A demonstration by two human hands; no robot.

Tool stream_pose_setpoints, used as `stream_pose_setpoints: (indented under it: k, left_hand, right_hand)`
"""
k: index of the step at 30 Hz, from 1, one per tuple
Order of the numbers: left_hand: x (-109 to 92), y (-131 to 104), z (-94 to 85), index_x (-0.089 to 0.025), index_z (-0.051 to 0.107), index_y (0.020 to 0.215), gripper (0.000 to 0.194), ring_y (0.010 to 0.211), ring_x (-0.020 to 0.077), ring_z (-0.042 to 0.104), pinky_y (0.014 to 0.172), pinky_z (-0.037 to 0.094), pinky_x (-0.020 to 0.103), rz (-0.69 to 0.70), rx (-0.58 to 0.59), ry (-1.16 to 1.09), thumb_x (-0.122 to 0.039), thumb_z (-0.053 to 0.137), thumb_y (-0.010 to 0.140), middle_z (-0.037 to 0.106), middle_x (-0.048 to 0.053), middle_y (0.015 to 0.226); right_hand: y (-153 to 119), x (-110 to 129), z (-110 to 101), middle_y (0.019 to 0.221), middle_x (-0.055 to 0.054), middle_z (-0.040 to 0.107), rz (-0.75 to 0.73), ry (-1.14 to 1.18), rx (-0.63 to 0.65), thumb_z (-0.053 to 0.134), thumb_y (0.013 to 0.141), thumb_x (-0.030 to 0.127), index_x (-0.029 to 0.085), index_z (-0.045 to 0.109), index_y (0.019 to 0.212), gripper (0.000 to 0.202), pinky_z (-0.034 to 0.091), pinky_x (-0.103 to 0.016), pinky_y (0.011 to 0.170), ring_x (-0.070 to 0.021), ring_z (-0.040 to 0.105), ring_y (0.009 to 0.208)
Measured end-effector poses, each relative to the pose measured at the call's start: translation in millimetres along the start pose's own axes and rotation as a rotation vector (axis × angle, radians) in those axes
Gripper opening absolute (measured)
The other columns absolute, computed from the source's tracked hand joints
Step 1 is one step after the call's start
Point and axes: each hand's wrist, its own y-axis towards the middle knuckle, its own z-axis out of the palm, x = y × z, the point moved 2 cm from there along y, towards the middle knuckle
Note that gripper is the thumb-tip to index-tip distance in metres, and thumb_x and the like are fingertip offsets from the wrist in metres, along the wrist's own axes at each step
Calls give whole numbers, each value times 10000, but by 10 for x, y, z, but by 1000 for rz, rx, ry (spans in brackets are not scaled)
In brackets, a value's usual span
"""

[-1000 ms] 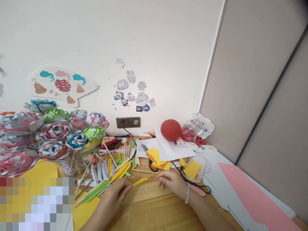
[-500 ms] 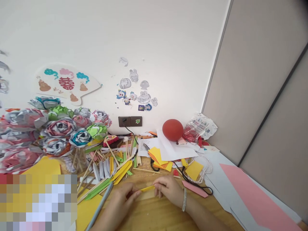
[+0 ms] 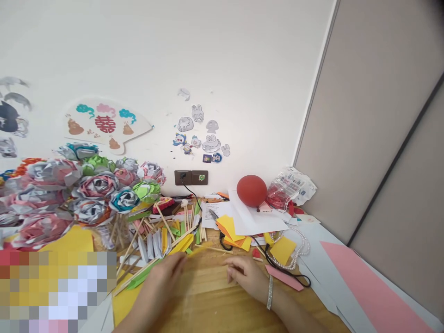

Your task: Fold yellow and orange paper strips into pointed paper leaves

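Note:
My left hand is closed at the left of the bare wood in front of me. A thin yellow folded paper strip, smeared by motion, sticks out from its fingertips to the right. My right hand, wearing a sparkling bracelet, hovers over the table with loosely bent fingers and nothing visible in them. Beyond the left hand lie yellow folded papers and a green folded paper. A pink folded paper strip lies to the right of my right hand.
Paper flowers crowd the left. Wooden sticks, scissors and yellow-orange papers lie behind my hands. A red balloon rests on white paper. A black cord, pearl beads and large pink paper are at right.
My hands have parted. The left hand has moved left with the yellow strip, and the right hand has let go of it. The view has shifted slightly.

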Motion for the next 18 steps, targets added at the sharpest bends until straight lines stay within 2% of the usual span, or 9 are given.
stream_pose_setpoints:
  k: [2, 5, 7, 10, 13, 18]
  left_hand:
    - [114, 49, -141, -156, 593, 991, 363, 797, 246, 644, 699, 456, 313, -112, -85, 216, -279, 266, 892, 692, 108, 872]
    - [172, 83, -241, -40, 534, 1161, 444, 836, 314, 639, 695, 466, 375, -129, -131, 524, -295, 272, 911, 677, 178, 886]
    - [162, 78, -204, -13, 508, 1206, 452, 890, 338, 617, 700, 473, 397, -90, -155, 640, -293, 311, 911, 655, 199, 940]
    - [135, 45, -55, -58, 519, 1222, 407, 941, 330, 588, 725, 482, 403, -10, -199, 698, -261, 381, 897, 618, 193, 1046]
    - [113, 0, 81, -97, 545, 1201, 373, 996, 323, 559, 783, 472, 412, 86, -265, 688, -258, 444, 880, 604, 177, 1078]
    - [102, -46, 148, -153, 611, 1074, 278, 1007, 311, 549, 822, 458, 439, 234, -306, 591, -252, 463, 860, 607, 149, 1074]
  right_hand:
    - [14, 27, -68, 789, -35, 676, -1, -123, -95, 491, 825, 166, 189, 634, 1046, 265, 480, -297, 717, -185, 621, 752]
    - [42, 59, -187, 1027, -77, 639, -33, -356, -216, 498, 790, 91, 191, 623, 1083, 333, 430, -354, 881, -221, 563, 978]
    - [57, 39, -247, 1161, -88, 587, -52, -500, -233, 516, 761, 54, 193, 626, 1095, 378, 367, -384, 968, -240, 490, 1091]
    - [65, -62, -280, 1299, -74, 509, -35, -629, -201, 560, 753, 71, 204, 647, 1086, 369, 329, -397, 1011, -259, 420, 1162]
    - [66, -143, -255, 1285, -47, 531, -56, -683, -187, 587, 764, 99, 212, 632, 1118, 375, 344, -387, 1006, -254, 429, 1133]
    - [95, -137, -229, 1016, -66, 643, -127, -734, -270, 588, 753, 49, 184, 661, 1013, 302, 436, -374, 883, -244, 503, 964]
